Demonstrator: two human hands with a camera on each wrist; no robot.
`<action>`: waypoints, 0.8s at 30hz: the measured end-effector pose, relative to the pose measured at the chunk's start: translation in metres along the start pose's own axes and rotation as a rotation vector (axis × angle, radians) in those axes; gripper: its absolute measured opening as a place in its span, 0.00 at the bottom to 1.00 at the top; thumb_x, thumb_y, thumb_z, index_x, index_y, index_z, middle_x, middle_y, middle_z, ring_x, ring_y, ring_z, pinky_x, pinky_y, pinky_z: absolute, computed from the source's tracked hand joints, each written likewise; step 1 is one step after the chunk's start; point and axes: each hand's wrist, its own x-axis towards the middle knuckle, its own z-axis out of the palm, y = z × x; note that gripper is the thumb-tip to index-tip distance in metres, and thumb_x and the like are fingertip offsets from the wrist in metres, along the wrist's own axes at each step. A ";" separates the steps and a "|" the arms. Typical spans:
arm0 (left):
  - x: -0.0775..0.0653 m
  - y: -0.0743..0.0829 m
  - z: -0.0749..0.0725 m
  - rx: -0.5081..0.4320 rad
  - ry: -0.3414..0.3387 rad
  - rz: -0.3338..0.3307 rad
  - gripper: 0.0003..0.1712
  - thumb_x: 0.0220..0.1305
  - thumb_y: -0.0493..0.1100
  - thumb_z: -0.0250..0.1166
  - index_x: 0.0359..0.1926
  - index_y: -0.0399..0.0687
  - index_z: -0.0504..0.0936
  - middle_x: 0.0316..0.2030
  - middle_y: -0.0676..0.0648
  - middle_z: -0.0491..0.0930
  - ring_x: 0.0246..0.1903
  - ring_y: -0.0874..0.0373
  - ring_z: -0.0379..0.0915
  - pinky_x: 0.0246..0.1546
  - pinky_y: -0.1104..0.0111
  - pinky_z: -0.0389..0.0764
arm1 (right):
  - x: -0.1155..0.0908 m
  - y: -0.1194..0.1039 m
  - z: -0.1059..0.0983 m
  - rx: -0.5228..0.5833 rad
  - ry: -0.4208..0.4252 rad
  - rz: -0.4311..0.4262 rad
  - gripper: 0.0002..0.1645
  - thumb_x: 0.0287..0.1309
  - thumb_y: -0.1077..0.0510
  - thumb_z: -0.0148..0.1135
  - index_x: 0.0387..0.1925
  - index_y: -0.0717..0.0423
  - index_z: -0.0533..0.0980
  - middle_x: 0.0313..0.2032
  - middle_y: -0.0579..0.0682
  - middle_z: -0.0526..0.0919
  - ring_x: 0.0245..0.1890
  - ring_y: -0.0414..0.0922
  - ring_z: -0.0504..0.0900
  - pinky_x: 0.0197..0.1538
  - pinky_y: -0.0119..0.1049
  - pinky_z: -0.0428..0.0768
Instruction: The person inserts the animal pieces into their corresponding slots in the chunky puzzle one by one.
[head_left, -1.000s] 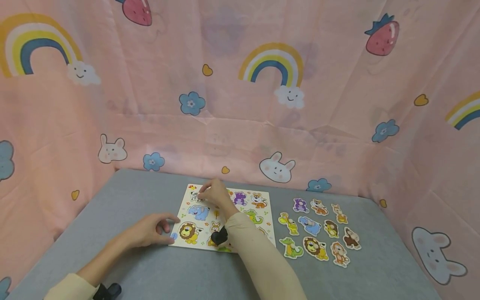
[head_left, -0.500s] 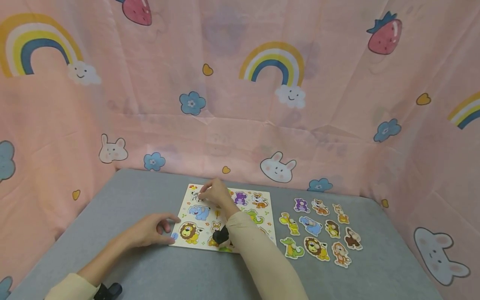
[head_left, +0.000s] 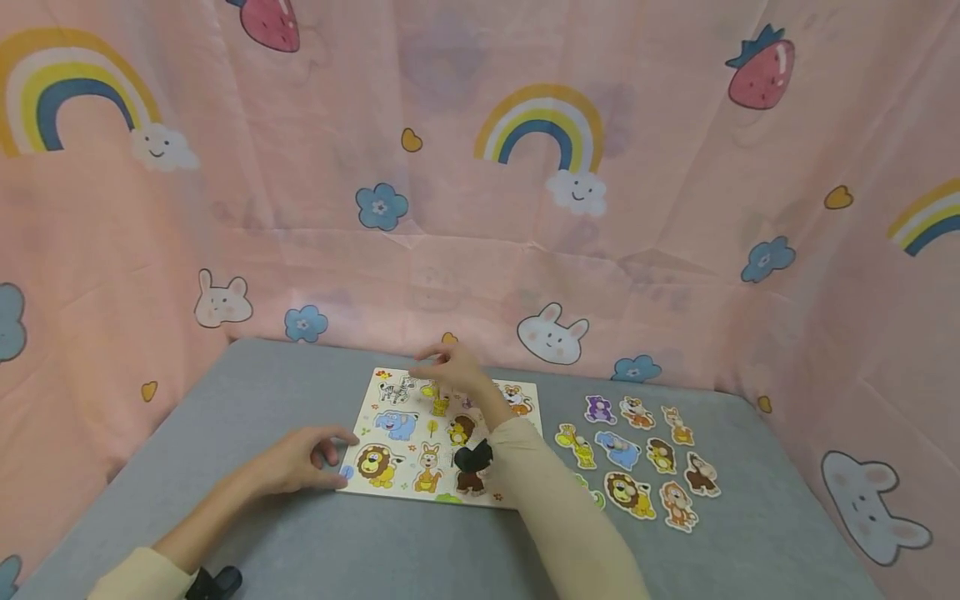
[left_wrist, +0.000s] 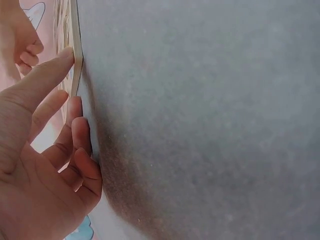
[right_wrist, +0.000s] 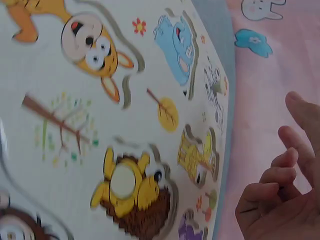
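A white animal puzzle board (head_left: 408, 454) lies on the grey table, printed with a zebra (head_left: 396, 390), elephant, lion, kangaroo, hedgehog and others in shallow recesses. My left hand (head_left: 300, 458) rests at its near left corner. In the left wrist view, the thumb (left_wrist: 62, 62) touches the corner edge and the other fingers bend loosely beside it. Above the board's far side hovers my right hand (head_left: 453, 371), holding nothing. The right wrist view shows that hand (right_wrist: 290, 190) with fingers loosely bent, off the board surface. My right hand and forearm hide part of the board's right side.
Right of the board lie several loose animal pieces, among them a purple one (head_left: 600, 409), a giraffe (head_left: 575, 447), an elephant (head_left: 618, 449), a lion (head_left: 630, 496) and a monkey (head_left: 679, 507). The right sleeve partly covers a green piece (head_left: 596, 492). A pink curtain (head_left: 450, 275) surrounds the table.
My right hand has lifted off the zebra and moved right, uncovering the zebra, giraffe and hedgehog pictures. The left hand stays at the board's corner.
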 end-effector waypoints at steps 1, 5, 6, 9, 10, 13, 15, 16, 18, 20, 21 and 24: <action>0.000 0.000 0.000 0.000 0.000 0.003 0.32 0.51 0.40 0.81 0.57 0.40 0.80 0.31 0.50 0.74 0.28 0.56 0.68 0.27 0.68 0.68 | -0.001 0.001 -0.006 -0.013 -0.015 -0.031 0.25 0.61 0.54 0.73 0.55 0.62 0.81 0.36 0.53 0.76 0.31 0.43 0.70 0.32 0.36 0.71; 0.001 -0.001 0.001 0.004 0.001 0.011 0.31 0.51 0.40 0.81 0.57 0.40 0.80 0.31 0.50 0.74 0.28 0.56 0.68 0.28 0.68 0.68 | -0.006 0.008 -0.027 -0.043 -0.065 -0.123 0.26 0.60 0.60 0.73 0.57 0.65 0.79 0.27 0.52 0.74 0.24 0.40 0.67 0.29 0.34 0.69; 0.001 -0.001 0.001 0.003 0.001 0.010 0.31 0.51 0.40 0.81 0.57 0.40 0.80 0.31 0.50 0.74 0.28 0.56 0.68 0.28 0.68 0.68 | -0.008 0.010 -0.032 -0.051 -0.075 -0.140 0.26 0.60 0.61 0.73 0.58 0.66 0.79 0.26 0.52 0.74 0.23 0.40 0.67 0.29 0.33 0.68; 0.000 -0.001 0.002 0.007 0.000 0.013 0.31 0.51 0.40 0.80 0.57 0.40 0.80 0.31 0.50 0.74 0.28 0.56 0.68 0.28 0.68 0.68 | -0.015 0.013 -0.045 -0.085 -0.092 -0.169 0.25 0.60 0.62 0.73 0.58 0.66 0.78 0.26 0.53 0.76 0.23 0.40 0.67 0.29 0.33 0.69; 0.000 -0.001 0.002 0.007 -0.002 0.014 0.31 0.52 0.41 0.80 0.57 0.40 0.80 0.31 0.50 0.74 0.28 0.56 0.68 0.28 0.68 0.68 | -0.017 0.014 -0.049 -0.103 -0.092 -0.172 0.26 0.60 0.62 0.73 0.58 0.65 0.79 0.27 0.53 0.76 0.23 0.41 0.68 0.29 0.33 0.69; 0.000 -0.002 0.001 0.009 -0.007 0.025 0.31 0.52 0.41 0.80 0.57 0.40 0.80 0.31 0.50 0.74 0.28 0.57 0.68 0.27 0.69 0.68 | -0.024 0.018 -0.060 -0.141 -0.090 -0.170 0.26 0.60 0.60 0.73 0.58 0.64 0.78 0.29 0.52 0.77 0.26 0.43 0.70 0.29 0.34 0.70; 0.000 -0.002 0.001 0.010 -0.008 0.034 0.31 0.52 0.41 0.80 0.57 0.40 0.80 0.31 0.50 0.74 0.27 0.57 0.68 0.27 0.69 0.68 | -0.030 0.019 -0.067 -0.156 -0.084 -0.158 0.27 0.59 0.59 0.74 0.59 0.64 0.78 0.31 0.52 0.77 0.29 0.44 0.72 0.31 0.35 0.71; 0.000 -0.002 0.001 0.009 -0.009 0.037 0.31 0.53 0.41 0.80 0.57 0.40 0.80 0.31 0.50 0.74 0.27 0.57 0.68 0.27 0.69 0.68 | -0.033 0.020 -0.070 -0.163 -0.080 -0.153 0.28 0.59 0.59 0.74 0.59 0.64 0.78 0.31 0.52 0.78 0.30 0.45 0.73 0.31 0.35 0.72; 0.000 -0.002 0.001 0.007 -0.010 0.038 0.31 0.53 0.41 0.80 0.58 0.40 0.80 0.31 0.50 0.73 0.27 0.58 0.68 0.27 0.69 0.68 | -0.039 0.023 -0.077 -0.167 -0.075 -0.143 0.28 0.59 0.58 0.74 0.59 0.63 0.78 0.32 0.52 0.78 0.31 0.46 0.74 0.32 0.36 0.72; 0.000 -0.003 0.001 0.002 -0.012 0.037 0.31 0.53 0.41 0.80 0.58 0.40 0.80 0.32 0.50 0.73 0.27 0.57 0.68 0.27 0.69 0.68 | -0.045 0.025 -0.084 -0.161 -0.074 -0.138 0.27 0.59 0.59 0.74 0.58 0.64 0.78 0.33 0.52 0.78 0.32 0.47 0.74 0.33 0.37 0.73; -0.001 -0.003 0.001 0.000 -0.013 0.036 0.31 0.53 0.41 0.80 0.58 0.40 0.80 0.32 0.50 0.73 0.27 0.57 0.68 0.27 0.69 0.68 | -0.048 0.027 -0.088 -0.154 -0.074 -0.136 0.27 0.59 0.59 0.74 0.58 0.64 0.78 0.33 0.53 0.78 0.32 0.48 0.75 0.34 0.38 0.74; -0.001 -0.003 0.001 -0.002 -0.013 0.038 0.31 0.53 0.41 0.80 0.58 0.39 0.80 0.32 0.50 0.73 0.27 0.57 0.68 0.27 0.69 0.68 | -0.058 0.032 -0.098 -0.142 -0.074 -0.127 0.27 0.59 0.60 0.74 0.58 0.65 0.78 0.34 0.54 0.78 0.32 0.49 0.75 0.35 0.41 0.75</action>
